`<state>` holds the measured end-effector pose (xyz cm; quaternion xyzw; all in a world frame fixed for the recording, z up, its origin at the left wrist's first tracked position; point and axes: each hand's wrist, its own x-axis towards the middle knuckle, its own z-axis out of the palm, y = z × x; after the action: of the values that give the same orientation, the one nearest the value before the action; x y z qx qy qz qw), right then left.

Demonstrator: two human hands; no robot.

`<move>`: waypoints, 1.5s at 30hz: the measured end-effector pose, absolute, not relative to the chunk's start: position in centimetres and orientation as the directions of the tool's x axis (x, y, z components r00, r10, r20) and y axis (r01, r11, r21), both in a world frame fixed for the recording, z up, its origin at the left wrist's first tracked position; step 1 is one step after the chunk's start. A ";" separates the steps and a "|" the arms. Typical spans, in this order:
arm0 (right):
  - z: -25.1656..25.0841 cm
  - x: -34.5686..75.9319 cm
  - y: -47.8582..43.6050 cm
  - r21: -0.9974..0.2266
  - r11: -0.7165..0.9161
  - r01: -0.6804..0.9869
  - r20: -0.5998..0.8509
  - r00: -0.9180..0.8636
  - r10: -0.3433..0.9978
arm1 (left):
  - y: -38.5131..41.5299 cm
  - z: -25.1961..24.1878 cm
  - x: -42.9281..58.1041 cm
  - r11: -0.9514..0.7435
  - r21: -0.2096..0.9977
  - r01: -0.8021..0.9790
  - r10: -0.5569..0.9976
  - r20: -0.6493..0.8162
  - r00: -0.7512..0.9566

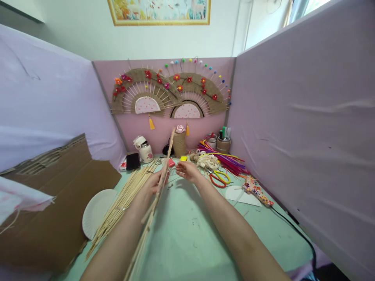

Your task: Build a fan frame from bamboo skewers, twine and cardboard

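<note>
My left hand (157, 182) is closed round a long, narrow bundle of thin sticks (158, 195), held up at a slant and seen nearly edge-on. Its upper part has a rough tan surface; pale sticks run down from it toward me. Just to the right, my right hand (187, 171) hovers apart from the bundle with its fingers loosely spread, nothing visible in them. Loose bamboo sticks (125, 199) lie in a long pile left of my left forearm. Beyond the hands are a small red block (171, 163) and a yellow one (183, 159).
Cardboard (58, 210) and a white paper plate (96, 212) lie left. Scissors (219, 178), pipe cleaners (225, 160), cord (208, 160) and a flowered glue gun (258, 190) with a black cable are right. A twine spool (179, 143) and bottle (144, 150) stand behind. Decorated fans (166, 91) hang on the partition.
</note>
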<state>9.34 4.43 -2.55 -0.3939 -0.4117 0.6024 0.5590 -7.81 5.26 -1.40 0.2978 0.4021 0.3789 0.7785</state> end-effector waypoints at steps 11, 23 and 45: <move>0.4 17.6 -7.5 -0.991 0.115 0.072 0.117 0.016 0.993 | 1.4 -0.7 -11.0 0.742 0.555 -0.375 0.669 -0.583 0.461; -7.1 32.7 -16.4 -0.238 -0.466 0.852 0.210 0.514 0.832 | -2.5 -2.2 -9.9 0.790 0.038 -0.613 0.561 -0.449 0.695; -7.3 31.4 -13.7 -0.175 -0.485 0.857 0.068 0.502 0.862 | -4.7 -3.4 -6.8 0.868 -0.223 -0.443 0.342 -0.377 0.861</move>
<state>31.44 -13.66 -7.32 -0.8616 -0.4988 0.0146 0.0930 -6.79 -4.66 -3.37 -0.1530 0.1650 0.2060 0.9523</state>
